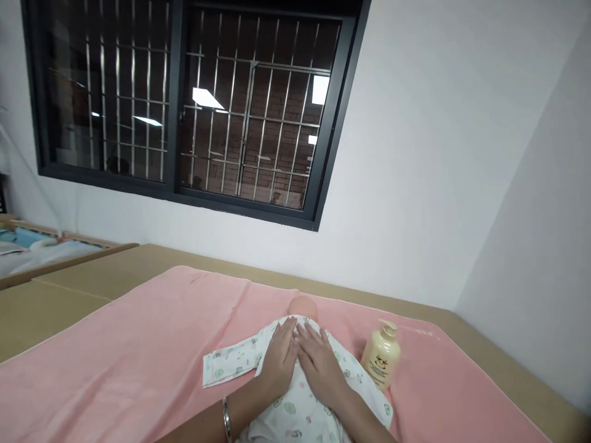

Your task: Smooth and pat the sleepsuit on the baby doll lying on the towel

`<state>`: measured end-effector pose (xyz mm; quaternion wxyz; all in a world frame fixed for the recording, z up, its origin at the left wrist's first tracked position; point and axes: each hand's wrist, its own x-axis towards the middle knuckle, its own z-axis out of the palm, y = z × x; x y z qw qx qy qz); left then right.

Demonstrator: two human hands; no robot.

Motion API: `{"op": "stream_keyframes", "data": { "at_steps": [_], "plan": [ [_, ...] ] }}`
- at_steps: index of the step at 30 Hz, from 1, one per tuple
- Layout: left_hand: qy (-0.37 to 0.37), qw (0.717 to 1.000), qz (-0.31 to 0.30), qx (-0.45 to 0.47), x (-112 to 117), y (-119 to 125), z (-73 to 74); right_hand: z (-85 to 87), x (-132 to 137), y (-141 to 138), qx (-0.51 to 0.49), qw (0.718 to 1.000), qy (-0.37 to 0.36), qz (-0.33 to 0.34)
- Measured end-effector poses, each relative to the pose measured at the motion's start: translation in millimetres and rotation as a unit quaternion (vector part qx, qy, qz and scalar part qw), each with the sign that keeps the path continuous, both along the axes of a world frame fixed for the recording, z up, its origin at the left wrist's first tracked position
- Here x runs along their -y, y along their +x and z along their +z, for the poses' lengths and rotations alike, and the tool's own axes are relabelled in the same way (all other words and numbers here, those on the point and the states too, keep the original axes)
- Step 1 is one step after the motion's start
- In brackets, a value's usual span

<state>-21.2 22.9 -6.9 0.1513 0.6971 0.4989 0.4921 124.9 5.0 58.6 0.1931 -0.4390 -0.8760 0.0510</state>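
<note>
A baby doll in a white patterned long-sleeved outfit (290,409) lies with its smooth, bald head (302,306) pointing away from me. Both my hands rest on the upper part of its body, side by side. My left hand (281,357) lies flat, its fingers stretched toward the doll's head. Beside it, my right hand (321,363) is flat too, fingers extended and the two hands almost touching. One sleeve (228,364) spreads out to the left. I cannot tell whether the doll's front or back is up.
A pale yellow pump bottle (381,357) stands to the right of the doll. Beneath everything is a pink blanket (138,344) on a tan padded surface (83,289). A white wall and a barred window (249,117) rise behind. Bedding in a wooden frame (46,252) shows at far left.
</note>
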Motion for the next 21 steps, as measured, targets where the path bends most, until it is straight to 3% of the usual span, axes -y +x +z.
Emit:
{"op": "stream_keyframes", "data": {
  "at_steps": [3, 4, 9, 10, 14, 16, 18, 21],
  "plan": [
    [-0.017, 1.0, 0.003, 0.002, 0.2, 1.3, 1.2, -1.5, -3.5, 1.6, -0.011, 0.992, -0.008, -0.129],
    [-0.02, 1.0, 0.005, -0.001, 0.1, 1.2, 2.1, -3.3, -0.9, 0.0, -0.002, 0.99, -0.003, -0.144],
    [-0.002, 0.999, 0.0, -0.04, -0.7, -0.7, 6.1, -2.6, 9.9, -7.4, 0.026, 0.999, 0.026, 0.006],
    [0.005, 0.999, 0.003, -0.051, -0.1, -0.5, 6.7, -0.3, 6.3, -5.6, 0.02, 1.0, 0.022, 0.0],
    [0.025, 0.995, 0.009, -0.098, 4.6, 3.3, 9.8, 4.8, -16.0, 7.3, -0.006, 0.989, -0.012, -0.147],
    [0.014, 0.994, 0.014, -0.105, 5.4, 5.6, 12.2, 1.7, -18.4, 7.8, 0.004, 0.983, -0.006, -0.182],
    [-0.012, 0.994, 0.021, -0.104, 2.8, 6.9, 15.2, -4.3, -10.6, 1.3, 0.03, 0.983, 0.016, -0.181],
    [-0.057, 0.993, 0.026, -0.098, -5.6, 6.7, 20.9, -13.8, 9.7, -13.3, 0.057, 0.991, 0.047, -0.115]
  ]
}}
